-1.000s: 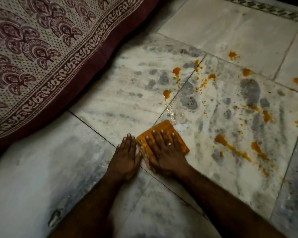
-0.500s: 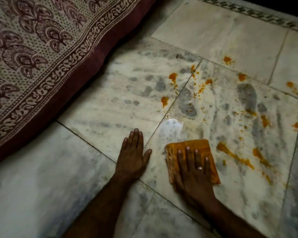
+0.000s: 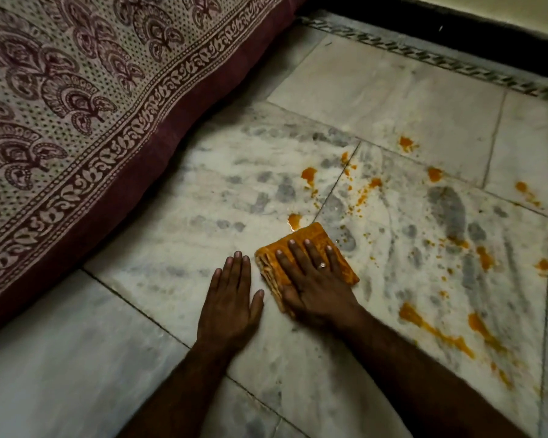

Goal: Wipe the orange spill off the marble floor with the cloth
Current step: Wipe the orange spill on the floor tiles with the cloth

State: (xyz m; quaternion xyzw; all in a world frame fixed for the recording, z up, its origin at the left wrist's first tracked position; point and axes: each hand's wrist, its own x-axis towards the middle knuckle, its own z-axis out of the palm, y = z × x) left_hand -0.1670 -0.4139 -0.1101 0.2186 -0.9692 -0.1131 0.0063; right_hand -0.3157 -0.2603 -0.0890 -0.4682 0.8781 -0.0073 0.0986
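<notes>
A folded orange cloth (image 3: pixel 317 238) lies flat on the marble floor (image 3: pixel 178 235). My right hand (image 3: pixel 310 279) presses down on it with fingers spread, a ring on one finger. My left hand (image 3: pixel 231 298) rests flat on the bare floor just left of the cloth, holding nothing. An orange blob (image 3: pixel 295 220) touches the cloth's far corner. More orange spill (image 3: pixel 424 324) streaks the tile to the right, and smaller drops (image 3: pixel 309 174) dot the tiles farther away.
A patterned maroon and cream bedspread (image 3: pixel 76 121) hangs down to the floor along the left. A decorated floor border (image 3: pixel 456 64) and a dark skirting run along the far wall. Grey veins and tile joints cross the floor.
My right hand has slid the cloth back to the left and away from me, up to the orange blob. My left hand stays flat on the floor beside it.
</notes>
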